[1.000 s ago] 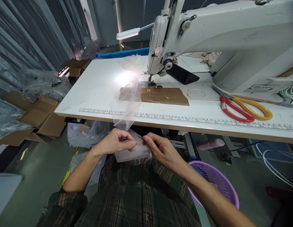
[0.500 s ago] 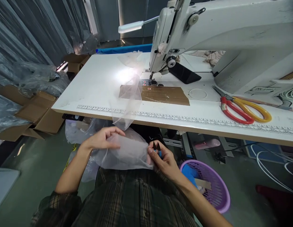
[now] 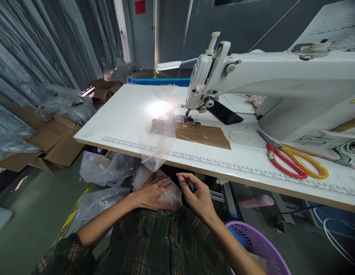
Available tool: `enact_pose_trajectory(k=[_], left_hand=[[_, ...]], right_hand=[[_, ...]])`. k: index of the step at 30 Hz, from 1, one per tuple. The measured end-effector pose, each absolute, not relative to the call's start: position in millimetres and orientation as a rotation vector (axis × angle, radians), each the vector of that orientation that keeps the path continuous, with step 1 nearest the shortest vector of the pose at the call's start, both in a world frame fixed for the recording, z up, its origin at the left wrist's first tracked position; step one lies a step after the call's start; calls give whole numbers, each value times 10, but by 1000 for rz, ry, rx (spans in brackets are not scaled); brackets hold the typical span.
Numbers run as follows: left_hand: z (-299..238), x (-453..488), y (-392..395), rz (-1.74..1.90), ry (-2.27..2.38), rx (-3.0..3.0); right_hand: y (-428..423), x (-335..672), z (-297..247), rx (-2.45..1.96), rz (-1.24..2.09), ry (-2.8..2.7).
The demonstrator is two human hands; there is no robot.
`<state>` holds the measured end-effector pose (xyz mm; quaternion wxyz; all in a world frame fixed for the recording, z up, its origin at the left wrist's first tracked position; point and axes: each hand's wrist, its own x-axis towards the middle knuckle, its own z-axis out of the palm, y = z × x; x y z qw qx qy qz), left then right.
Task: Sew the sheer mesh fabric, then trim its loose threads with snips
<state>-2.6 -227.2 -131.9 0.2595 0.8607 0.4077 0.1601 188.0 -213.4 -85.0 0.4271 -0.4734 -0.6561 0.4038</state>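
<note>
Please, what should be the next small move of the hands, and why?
The left hand should probably smooth the sheer fabric flat: it lies spread on this fabric, which looks bunched, while the right hand holds a small tool beside it.

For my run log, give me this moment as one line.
Left hand: spread on sheer white fabric | Right hand: gripping small black-and-blue tool | White tabletop: red-and-yellow-handled scissors
</note>
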Motion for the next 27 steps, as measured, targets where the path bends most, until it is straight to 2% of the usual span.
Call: enact_pose_trajectory(k=[3, 6, 8, 13, 17, 19, 23, 27], left_hand=[[-1266, -97, -2270, 763, 1224, 2215], [-1025, -276, -2202, 1161, 1384, 1833], [-797, -387, -2111, 1274, 1436, 1557], [-452, -459, -1940, 1192, 1575, 1282], [-791, -439, -2208, 1211, 1433, 1300], [-1075, -420, -2456, 1170, 1342, 1232], [-1427, -323, -2852, 997, 1346, 1265], [-1395, -304, -2916, 843, 1436, 1404]], right_hand=[[-2007, 1650, -764, -1108, 1256, -1519], [-1924, 1430, -773, -1045, 1531, -1401], [-1882, 1304, -795, -1004, 1633, -1307], [-1893, 1183, -747, -980, 1607, -1205], [-2106, 1362, -635, -901, 1340, -1539], [-2219, 1469, -630, -832, 1312, -1653], [-2300, 1535, -762, -922, 1551, -1481], [-2224, 1464, -883, -1087, 1660, -1212]])
